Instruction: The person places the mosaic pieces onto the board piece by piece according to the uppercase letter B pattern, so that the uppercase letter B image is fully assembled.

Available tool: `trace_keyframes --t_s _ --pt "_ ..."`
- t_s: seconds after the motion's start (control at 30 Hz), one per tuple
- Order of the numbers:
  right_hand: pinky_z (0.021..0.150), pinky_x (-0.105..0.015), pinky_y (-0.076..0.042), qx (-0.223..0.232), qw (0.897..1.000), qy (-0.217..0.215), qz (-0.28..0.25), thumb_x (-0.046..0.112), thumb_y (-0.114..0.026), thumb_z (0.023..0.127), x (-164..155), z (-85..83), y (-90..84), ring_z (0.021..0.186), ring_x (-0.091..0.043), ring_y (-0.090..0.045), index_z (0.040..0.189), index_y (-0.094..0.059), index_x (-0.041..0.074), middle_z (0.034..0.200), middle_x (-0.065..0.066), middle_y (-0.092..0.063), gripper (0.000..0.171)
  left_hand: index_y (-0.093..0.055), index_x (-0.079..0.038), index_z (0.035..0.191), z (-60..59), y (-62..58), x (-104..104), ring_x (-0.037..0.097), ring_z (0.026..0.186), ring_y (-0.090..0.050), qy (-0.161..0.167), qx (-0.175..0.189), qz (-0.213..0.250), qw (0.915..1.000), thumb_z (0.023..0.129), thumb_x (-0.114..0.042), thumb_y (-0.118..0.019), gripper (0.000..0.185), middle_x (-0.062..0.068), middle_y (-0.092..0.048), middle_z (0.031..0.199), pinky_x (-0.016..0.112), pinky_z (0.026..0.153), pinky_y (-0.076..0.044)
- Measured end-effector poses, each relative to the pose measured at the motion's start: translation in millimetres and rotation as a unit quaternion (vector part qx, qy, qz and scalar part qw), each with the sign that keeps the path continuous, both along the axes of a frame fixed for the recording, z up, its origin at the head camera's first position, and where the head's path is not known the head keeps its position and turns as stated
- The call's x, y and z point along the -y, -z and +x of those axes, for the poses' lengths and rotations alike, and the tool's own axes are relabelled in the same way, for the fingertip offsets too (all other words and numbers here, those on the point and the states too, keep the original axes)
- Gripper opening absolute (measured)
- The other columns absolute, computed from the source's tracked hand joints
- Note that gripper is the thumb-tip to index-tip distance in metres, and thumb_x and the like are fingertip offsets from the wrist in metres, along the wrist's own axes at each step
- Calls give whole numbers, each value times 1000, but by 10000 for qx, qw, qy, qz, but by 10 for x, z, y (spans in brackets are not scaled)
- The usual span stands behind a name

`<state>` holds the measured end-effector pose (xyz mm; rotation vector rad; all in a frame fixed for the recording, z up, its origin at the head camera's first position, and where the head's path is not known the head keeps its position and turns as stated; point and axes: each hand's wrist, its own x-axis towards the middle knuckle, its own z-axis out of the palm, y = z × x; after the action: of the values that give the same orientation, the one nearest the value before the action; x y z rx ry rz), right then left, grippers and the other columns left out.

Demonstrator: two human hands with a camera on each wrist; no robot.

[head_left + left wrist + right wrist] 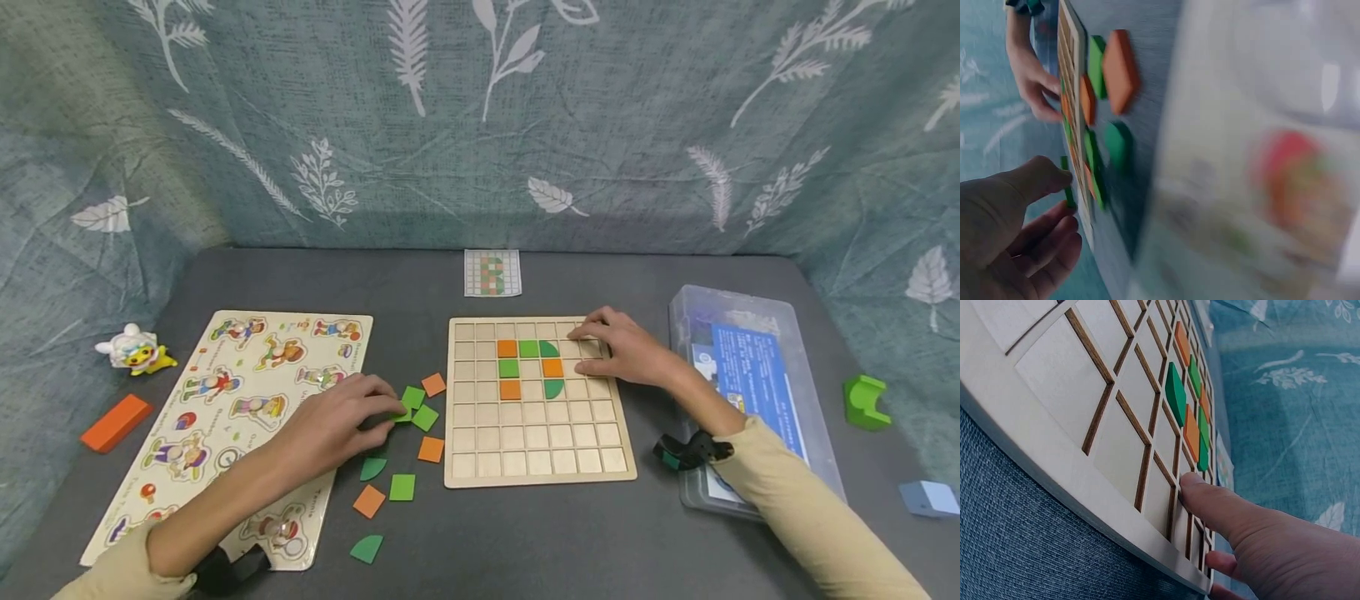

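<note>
From the head view, the left hand [333, 425] sits beside the grid board [538, 467], fingers pinching a green tile [402, 414] among loose tiles on the grey surface [525, 542]. The right hand [626, 348] lies flat on the board's upper right, fingers straight.

Left wrist: thumb and fingers [1054, 178] clamp the green tile [1067, 187] edge-on, just beside the board [1072, 134].

Right wrist: one straight finger [1210, 503] presses an empty square of the board [1066, 444], near the placed tiles.
</note>
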<state>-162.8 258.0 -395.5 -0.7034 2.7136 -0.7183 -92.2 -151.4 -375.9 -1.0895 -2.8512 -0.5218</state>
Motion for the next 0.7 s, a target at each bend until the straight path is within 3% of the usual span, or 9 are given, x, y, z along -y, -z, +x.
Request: trace_keyframes --t_s 0.2,0.4,0.7 --pt "81 -41 -36 -43 10000 17 -1 28 -71 89 1 8 19 107 -31 -45 128 -62 12 129 -19 -47 43 -75 -22 104 -181 -20 -519 12 93 -58 715 235 95 9971 86 -20 -73 18 -5 -66 103 22 63 -48" --pt "82 -42 -38 -20 10000 7 13 29 -71 88 14 3 18 109 -32 -46 128 -62 13 129 -19 -48 43 -75 -21 104 -428 58 -1035 14 96 -58 1247 616 24 9903 89 -19 -69 17 -2 -66 106 24 67 -50" --pt "84 -44 -39 1 10000 40 -11 28 -71 88 2 1 3 109 -32 -45 128 -62 11 128 -18 -48 44 -75 -20 103 -592 101 -1319 14 96 -56 1474 920 -69 9848 91 -19 -66 15 -2 -67 105 26 70 -48"
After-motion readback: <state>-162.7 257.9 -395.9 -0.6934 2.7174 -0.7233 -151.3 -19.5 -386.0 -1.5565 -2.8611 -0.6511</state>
